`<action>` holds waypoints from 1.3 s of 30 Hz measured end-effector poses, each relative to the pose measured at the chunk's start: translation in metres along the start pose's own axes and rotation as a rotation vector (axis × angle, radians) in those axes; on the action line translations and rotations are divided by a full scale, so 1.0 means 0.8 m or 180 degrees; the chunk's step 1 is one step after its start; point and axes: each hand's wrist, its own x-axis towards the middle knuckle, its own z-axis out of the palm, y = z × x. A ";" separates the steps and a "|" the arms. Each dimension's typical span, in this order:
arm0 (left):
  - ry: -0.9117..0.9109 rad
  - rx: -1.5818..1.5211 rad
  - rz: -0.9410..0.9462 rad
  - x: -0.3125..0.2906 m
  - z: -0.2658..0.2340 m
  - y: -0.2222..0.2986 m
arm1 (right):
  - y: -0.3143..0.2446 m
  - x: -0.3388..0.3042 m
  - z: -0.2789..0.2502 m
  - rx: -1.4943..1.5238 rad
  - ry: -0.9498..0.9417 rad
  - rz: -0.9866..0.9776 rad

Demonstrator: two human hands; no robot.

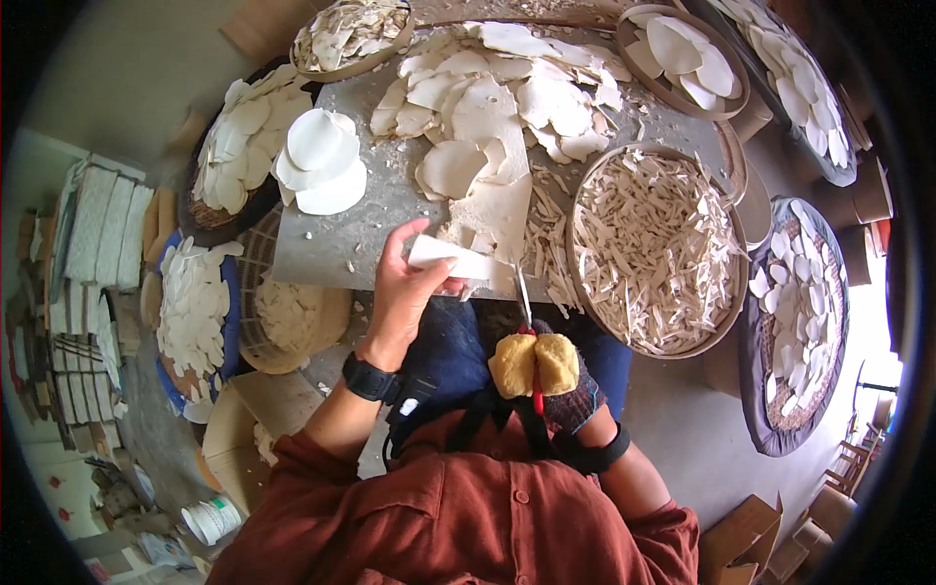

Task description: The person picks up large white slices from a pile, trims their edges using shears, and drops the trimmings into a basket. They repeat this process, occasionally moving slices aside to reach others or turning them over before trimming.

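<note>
My left hand (388, 304), bare, pinches a flat white piece (460, 260) between thumb and fingers above the table's near edge. In my right hand (575, 398), which wears a dark knit glove, is a pair of scissors (525, 294) with red handles. Yellow foam padding (546, 366) is wrapped around the handles and hides most of the fingers. The scissor blades point away from me and meet the right end of the white piece; whether they are parted I cannot tell. Just beyond lies a larger pale sheet (494, 219) with smaller pieces on it.
A heap of white slices (468, 93) covers the table's far side. Rounded slices (322, 161) are stacked at left. A round tray of thin strips (658, 249) stands at right. More loaded trays surround the table, including a dark-rimmed one (795, 312). Cardboard boxes (258, 419) sit lower left.
</note>
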 end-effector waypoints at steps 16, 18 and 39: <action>-0.0600 0.0632 -0.0076 -0.024 0.018 -0.006 | 0.005 0.011 0.022 -0.0097 -0.0047 -0.0014; -0.0518 0.0574 -0.0108 -0.029 0.016 -0.010 | 0.001 0.008 0.027 0.0185 -0.0114 0.0071; 0.0033 0.3604 0.0732 0.045 0.000 -0.020 | -0.052 -0.005 0.072 -0.1775 -0.0328 -0.0167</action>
